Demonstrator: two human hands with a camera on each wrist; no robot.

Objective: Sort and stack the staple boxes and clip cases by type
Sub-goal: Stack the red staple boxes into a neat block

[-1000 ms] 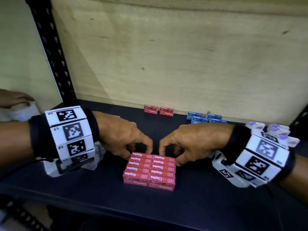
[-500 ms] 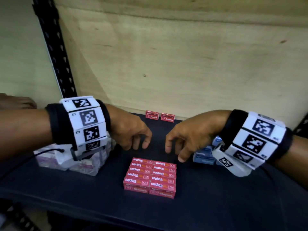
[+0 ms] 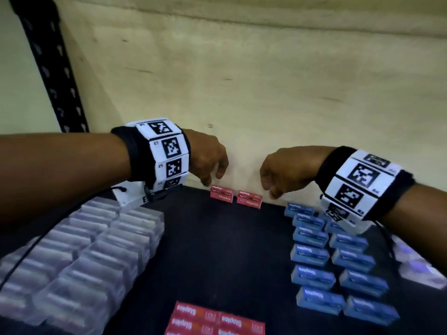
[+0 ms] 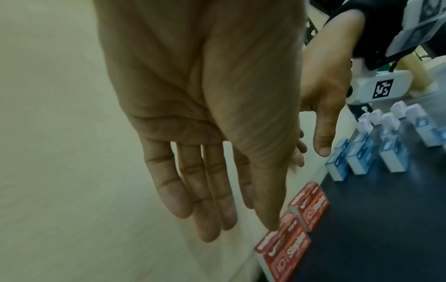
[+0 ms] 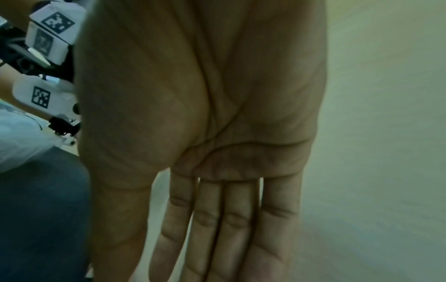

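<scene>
Your shelf (image 3: 217, 257) has open room down the middle, between clear cases (image 3: 79, 250) on the left and blue boxes (image 3: 333, 259) on the right. Two red boxes (image 3: 235, 197) marked "Staples" stand at the back wall. Your left hand (image 3: 208, 158) and right hand (image 3: 285, 170) hover over them, fingers relaxed, grasping nothing.

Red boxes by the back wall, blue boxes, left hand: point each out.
Red boxes (image 3: 235, 198): head view, on the front face of the right one of the pair.
Blue boxes (image 3: 312, 254): head view, top of one box in the left column.
Left hand (image 3: 208, 160): head view, back of the hand.
</scene>
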